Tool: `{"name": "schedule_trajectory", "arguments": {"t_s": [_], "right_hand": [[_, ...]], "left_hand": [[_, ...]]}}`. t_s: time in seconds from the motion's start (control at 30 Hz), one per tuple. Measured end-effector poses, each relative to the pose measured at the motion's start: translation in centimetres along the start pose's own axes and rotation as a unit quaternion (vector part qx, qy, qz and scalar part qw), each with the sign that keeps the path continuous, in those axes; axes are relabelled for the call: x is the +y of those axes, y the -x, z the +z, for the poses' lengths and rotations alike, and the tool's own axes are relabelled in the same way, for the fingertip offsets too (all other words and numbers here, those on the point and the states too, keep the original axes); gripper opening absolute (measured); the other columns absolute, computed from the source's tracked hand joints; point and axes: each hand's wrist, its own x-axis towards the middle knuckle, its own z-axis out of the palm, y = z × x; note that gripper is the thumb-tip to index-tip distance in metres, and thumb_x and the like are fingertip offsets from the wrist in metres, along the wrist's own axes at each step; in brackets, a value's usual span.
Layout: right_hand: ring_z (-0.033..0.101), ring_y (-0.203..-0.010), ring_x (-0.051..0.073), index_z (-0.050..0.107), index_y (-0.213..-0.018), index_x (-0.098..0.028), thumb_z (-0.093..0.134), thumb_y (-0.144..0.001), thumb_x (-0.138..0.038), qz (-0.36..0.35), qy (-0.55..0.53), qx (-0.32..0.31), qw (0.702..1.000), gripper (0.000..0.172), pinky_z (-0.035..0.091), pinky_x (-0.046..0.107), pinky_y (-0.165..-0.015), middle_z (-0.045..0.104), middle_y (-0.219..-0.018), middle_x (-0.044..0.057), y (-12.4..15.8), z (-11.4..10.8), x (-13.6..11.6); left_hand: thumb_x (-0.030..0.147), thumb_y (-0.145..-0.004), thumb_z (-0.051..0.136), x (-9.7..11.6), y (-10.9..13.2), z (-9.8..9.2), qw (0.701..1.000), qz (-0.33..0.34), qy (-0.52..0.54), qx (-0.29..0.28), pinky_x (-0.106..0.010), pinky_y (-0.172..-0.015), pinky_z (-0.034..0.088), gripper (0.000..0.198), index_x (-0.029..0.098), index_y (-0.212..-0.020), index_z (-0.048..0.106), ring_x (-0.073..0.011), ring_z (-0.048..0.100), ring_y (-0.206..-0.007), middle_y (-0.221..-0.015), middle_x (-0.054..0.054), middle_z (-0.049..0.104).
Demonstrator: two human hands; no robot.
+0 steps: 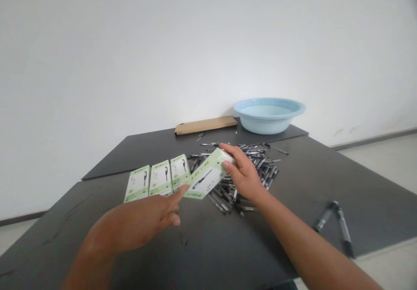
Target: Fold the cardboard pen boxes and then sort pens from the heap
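A green-and-white pen box with a pen printed on its face is held tilted above the table. My right hand grips its upper right end, thumb on the front and fingers behind the top. The index finger of my left hand is stretched out to the box's lower left corner, with the thumb apart below. Three matching pen boxes lie side by side at the left: one box, a second box and a third box. Behind and beneath the held box spreads a heap of black-and-clear pens.
At the back stands a light blue plastic basin beside a flat brown cardboard piece. Two loose pens lie near the right edge of the dark table, close to my right forearm. A white wall rises behind.
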Motion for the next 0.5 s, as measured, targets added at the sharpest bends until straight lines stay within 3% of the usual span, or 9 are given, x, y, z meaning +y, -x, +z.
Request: {"name": "schedule_trajectory", "arguments": {"t_s": [0.2, 0.3, 0.4, 0.5], "right_hand": [[0.057, -0.099, 0.021, 0.058, -0.118, -0.018, 0.053, -0.085, -0.032, 0.164, -0.107, 0.084, 0.977, 0.037, 0.044, 0.036, -0.089, 0.062, -0.110, 0.008, -0.2, 1.5, 3.5], [0.061, -0.083, 0.020, 0.061, -0.108, -0.016, 0.057, -0.078, -0.033, 0.286, -0.257, 0.127, 0.914, 0.034, 0.049, 0.032, -0.073, 0.068, -0.096, 0.005, -0.2, 2.2, 4.3], [0.062, -0.071, 0.018, 0.061, -0.097, -0.015, 0.063, -0.071, -0.030, 0.363, -0.384, 0.121, 0.841, 0.030, 0.049, 0.028, -0.062, 0.069, -0.085, 0.005, -0.2, 2.5, 4.3], [0.062, -0.067, 0.017, 0.060, -0.091, -0.015, 0.066, -0.070, -0.030, 0.385, -0.427, 0.106, 0.811, 0.026, 0.050, 0.028, -0.057, 0.069, -0.081, 0.006, -0.2, 2.5, 3.9]], "left_hand": [[0.049, -0.092, 0.038, -0.1, 0.3, -1.3, 1.000, -0.024, 0.011, -0.003, -0.039, -0.102, 0.037, 0.074, 0.018, -0.152, 0.006, -0.0289, 0.048, -0.125, -0.136, -0.010, 0.053], [0.050, -0.092, 0.037, 0.0, -0.3, -1.5, 0.999, -0.033, -0.012, -0.011, -0.041, -0.101, 0.037, 0.076, 0.015, -0.152, 0.005, -0.0306, 0.048, -0.124, -0.138, -0.014, 0.050], [0.055, -0.092, 0.035, -0.5, -0.7, -1.6, 0.999, -0.039, -0.033, -0.007, -0.041, -0.097, 0.041, 0.079, 0.013, -0.152, 0.004, -0.0331, 0.049, -0.123, -0.138, -0.017, 0.049], [0.058, -0.092, 0.033, -1.2, -1.0, -1.8, 0.999, -0.031, -0.040, 0.007, -0.040, -0.099, 0.038, 0.082, 0.011, -0.151, 0.002, -0.0331, 0.044, -0.127, -0.144, -0.019, 0.041]]}}
